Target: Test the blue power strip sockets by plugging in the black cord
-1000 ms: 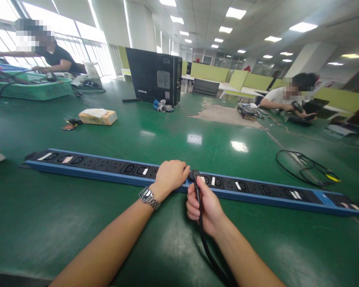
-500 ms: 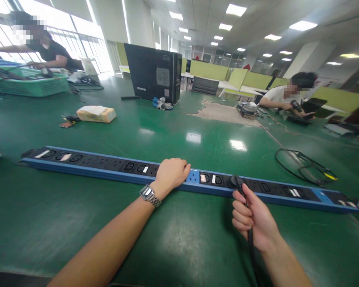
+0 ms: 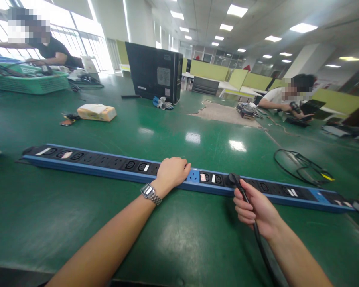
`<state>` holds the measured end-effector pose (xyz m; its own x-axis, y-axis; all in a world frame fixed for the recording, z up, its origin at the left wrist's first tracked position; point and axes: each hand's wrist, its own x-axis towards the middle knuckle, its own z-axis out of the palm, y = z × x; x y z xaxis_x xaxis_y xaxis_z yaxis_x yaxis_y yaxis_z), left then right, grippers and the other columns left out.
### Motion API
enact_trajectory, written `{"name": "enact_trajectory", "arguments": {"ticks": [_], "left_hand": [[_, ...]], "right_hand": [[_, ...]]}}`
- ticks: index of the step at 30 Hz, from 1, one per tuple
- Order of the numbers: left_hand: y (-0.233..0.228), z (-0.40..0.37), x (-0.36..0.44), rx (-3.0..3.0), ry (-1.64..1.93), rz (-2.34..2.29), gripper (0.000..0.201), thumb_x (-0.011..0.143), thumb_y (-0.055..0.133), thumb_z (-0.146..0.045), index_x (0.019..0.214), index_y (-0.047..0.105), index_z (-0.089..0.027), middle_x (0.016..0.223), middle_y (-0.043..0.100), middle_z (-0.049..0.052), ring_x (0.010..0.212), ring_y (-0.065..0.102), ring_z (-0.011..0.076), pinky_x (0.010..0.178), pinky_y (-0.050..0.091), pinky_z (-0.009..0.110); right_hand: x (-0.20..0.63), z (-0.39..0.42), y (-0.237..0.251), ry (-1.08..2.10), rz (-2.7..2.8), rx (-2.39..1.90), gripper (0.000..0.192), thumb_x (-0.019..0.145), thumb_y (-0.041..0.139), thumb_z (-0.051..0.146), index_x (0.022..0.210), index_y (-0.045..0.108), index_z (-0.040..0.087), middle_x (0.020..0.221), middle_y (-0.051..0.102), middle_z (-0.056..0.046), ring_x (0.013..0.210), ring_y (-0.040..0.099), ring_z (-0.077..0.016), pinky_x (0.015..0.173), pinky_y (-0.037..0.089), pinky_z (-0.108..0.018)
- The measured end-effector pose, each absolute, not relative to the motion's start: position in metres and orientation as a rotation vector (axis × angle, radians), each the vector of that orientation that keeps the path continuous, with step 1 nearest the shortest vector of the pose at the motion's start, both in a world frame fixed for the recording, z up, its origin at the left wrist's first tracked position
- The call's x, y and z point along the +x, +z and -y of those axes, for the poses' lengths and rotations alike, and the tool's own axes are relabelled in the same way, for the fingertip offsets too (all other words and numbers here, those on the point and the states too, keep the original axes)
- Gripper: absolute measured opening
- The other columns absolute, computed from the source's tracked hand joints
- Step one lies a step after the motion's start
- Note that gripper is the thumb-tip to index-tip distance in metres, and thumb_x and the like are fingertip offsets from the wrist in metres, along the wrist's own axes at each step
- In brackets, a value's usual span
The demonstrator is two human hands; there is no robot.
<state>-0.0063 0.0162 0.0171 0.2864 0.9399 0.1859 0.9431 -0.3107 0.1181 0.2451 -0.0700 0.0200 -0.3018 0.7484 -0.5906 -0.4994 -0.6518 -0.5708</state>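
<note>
A long blue and black power strip [image 3: 107, 167] lies across the green table, its sockets facing up. My left hand [image 3: 172, 172] is wrapped over the middle of the strip, just left of a blue socket [image 3: 193, 175]. At a socket right of the middle sits a black power plug [image 3: 232, 180]; how deep its pins are in I cannot tell. The fingers of my right hand [image 3: 255, 207] are closed on the plug's black cord [image 3: 259, 235] just behind the plug head. From there the cord hangs down toward the near edge.
A black computer case [image 3: 155, 73] stands beyond the strip, with gloves [image 3: 163, 103] beside it. Further left are a tissue pack [image 3: 97, 113] and a green basket [image 3: 32, 84]. A coiled black cable [image 3: 302, 167] lies at right. Two people sit across the table.
My right hand has shifted slightly right and down along the cord, and the plug head leans a little more to the left. My left hand stays on the strip.
</note>
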Motion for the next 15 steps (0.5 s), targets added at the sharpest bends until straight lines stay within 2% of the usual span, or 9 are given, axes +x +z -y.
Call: {"name": "enact_trajectory", "arguments": {"ticks": [15], "left_hand": [[0.014, -0.017, -0.007, -2.494, -0.352, 1.804, 0.046, 0.095, 0.033, -0.04, 0.083, 0.071, -0.018, 0.088, 0.072, 0.011, 0.082, 0.067, 0.0236, 0.071, 0.046, 0.032]], "right_hand": [[0.235, 0.077, 0.02, 1.824, 0.368, -1.343, 0.047, 0.093, 0.041, 0.051, 0.061, 0.049, 0.018, 0.037, 0.028, 0.008, 0.027, 0.024, -0.005, 0.031, 0.011, -0.016]]}}
